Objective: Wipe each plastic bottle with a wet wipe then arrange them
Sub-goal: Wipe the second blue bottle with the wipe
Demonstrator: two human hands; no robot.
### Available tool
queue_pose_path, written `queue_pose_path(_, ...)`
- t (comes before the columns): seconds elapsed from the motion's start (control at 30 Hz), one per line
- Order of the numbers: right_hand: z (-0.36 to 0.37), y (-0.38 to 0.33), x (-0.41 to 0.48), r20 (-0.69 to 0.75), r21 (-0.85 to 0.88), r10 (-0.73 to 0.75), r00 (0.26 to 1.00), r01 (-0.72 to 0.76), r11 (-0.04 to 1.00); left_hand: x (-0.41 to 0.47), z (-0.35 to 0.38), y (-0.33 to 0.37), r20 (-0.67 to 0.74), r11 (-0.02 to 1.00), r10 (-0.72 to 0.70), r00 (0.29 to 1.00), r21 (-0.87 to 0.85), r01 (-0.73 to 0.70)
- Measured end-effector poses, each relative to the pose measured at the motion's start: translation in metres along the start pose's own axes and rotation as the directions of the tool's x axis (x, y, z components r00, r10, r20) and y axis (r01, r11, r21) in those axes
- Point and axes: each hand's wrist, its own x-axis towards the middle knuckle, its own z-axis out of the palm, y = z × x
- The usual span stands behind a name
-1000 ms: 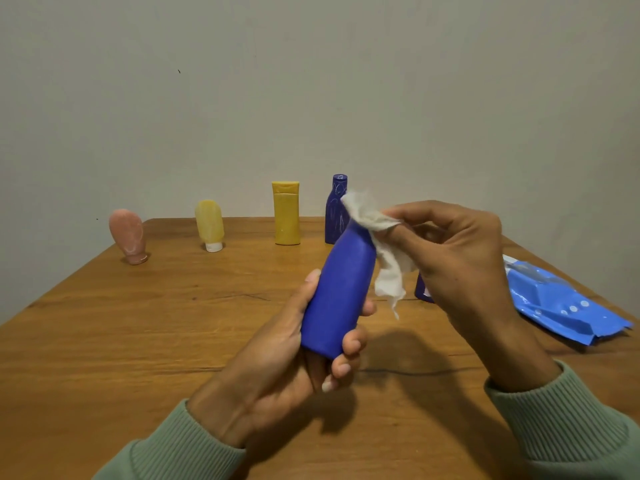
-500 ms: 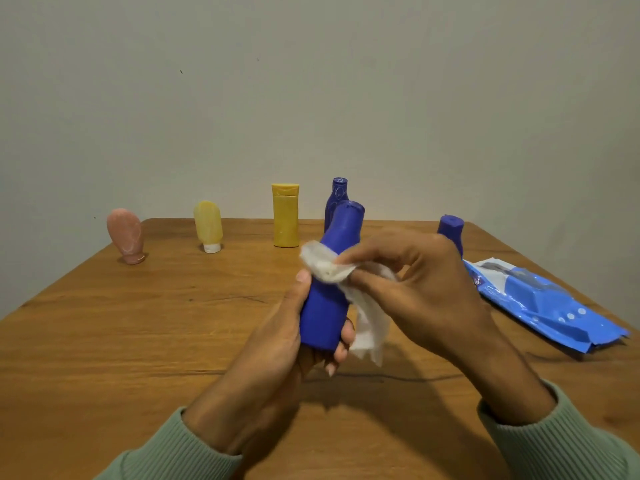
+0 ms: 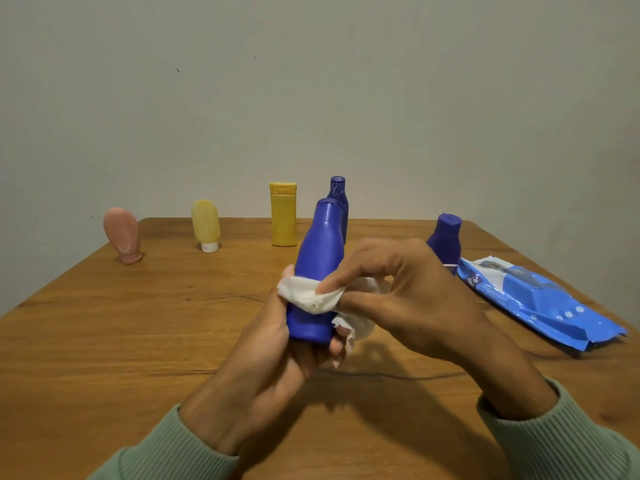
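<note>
My left hand (image 3: 277,355) grips the base of a blue plastic bottle (image 3: 320,261), held upright above the table. My right hand (image 3: 398,299) pinches a white wet wipe (image 3: 311,296) and presses it around the bottle's lower body. Along the far edge of the table stand a pink bottle (image 3: 123,235), a pale yellow bottle (image 3: 206,225), a yellow bottle (image 3: 284,214) and a dark blue bottle (image 3: 339,195), the last partly hidden behind the held one. Another dark blue bottle (image 3: 446,239) stands behind my right hand.
A blue pack of wet wipes (image 3: 540,303) lies on the right side of the wooden table (image 3: 104,341), close to its right edge. A plain wall rises right behind the table.
My right hand has slid the wipe down from the bottle's neck to its lower body. The bottle has been tipped more upright in my left hand.
</note>
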Motion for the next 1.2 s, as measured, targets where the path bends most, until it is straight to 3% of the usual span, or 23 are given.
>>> queue_pose_path(0.07,-0.002,0.000,0.001,-0.029,-0.005,-0.027,0.999,0.027,1.000,-0.001,0.000,0.001,0.008,0.999,-0.025,1.000,-0.043,0.025)
queue_pose_path(0.2,-0.002,0.006,0.004,-0.341,0.065,-0.003,0.940,0.027,0.998,-0.004,-0.001,0.004,0.095,0.991,-0.102,0.990,-0.072,0.109)
queue_pose_path(0.27,-0.003,0.007,0.005,-0.420,0.059,0.025,0.907,0.000,0.998,-0.005,-0.001,0.004,0.123,0.991,-0.116,0.986,-0.051,0.123)
queue_pose_path(0.33,-0.002,0.006,0.004,-0.395,0.089,0.068,0.916,-0.036,0.995,-0.006,-0.001,0.004,0.116,0.990,-0.120,0.986,-0.061,0.128)
queue_pose_path(0.43,0.001,0.002,0.002,-0.244,0.131,0.084,0.966,-0.052,0.990,-0.004,0.000,0.004,0.080,0.993,-0.075,0.994,-0.081,0.081)
queue_pose_path(0.63,0.004,-0.007,-0.002,0.068,-0.086,0.037,0.997,-0.031,0.996,-0.001,0.001,0.003,-0.036,0.997,-0.014,0.999,-0.073,0.012)
queue_pose_path(0.7,0.004,-0.006,-0.002,0.052,-0.106,0.014,0.999,-0.008,0.994,-0.003,0.001,0.003,-0.054,0.999,-0.010,0.999,-0.038,0.008)
queue_pose_path(0.87,0.005,0.007,0.002,-0.343,-0.069,-0.028,0.939,0.004,0.998,-0.004,-0.001,0.002,-0.054,0.996,0.028,0.998,0.087,-0.023)
queue_pose_path(0.93,0.005,0.010,0.003,-0.405,-0.084,-0.032,0.914,-0.002,0.996,-0.005,-0.001,0.001,-0.046,0.994,0.029,0.999,0.110,-0.024)
queue_pose_path(1.0,0.004,0.007,0.002,-0.341,-0.065,-0.025,0.940,0.003,0.998,-0.006,-0.001,0.001,-0.046,0.993,0.035,0.998,0.112,-0.029)
queue_pose_path(1.13,0.002,-0.004,-0.002,0.046,-0.126,-0.027,0.999,0.033,0.991,-0.003,0.000,-0.001,-0.095,0.996,0.040,0.995,0.081,-0.032)
queue_pose_path(1.2,-0.001,-0.004,-0.002,0.002,-0.124,-0.052,0.999,0.052,0.991,-0.003,-0.002,-0.002,-0.097,0.989,0.053,0.994,0.141,-0.039)
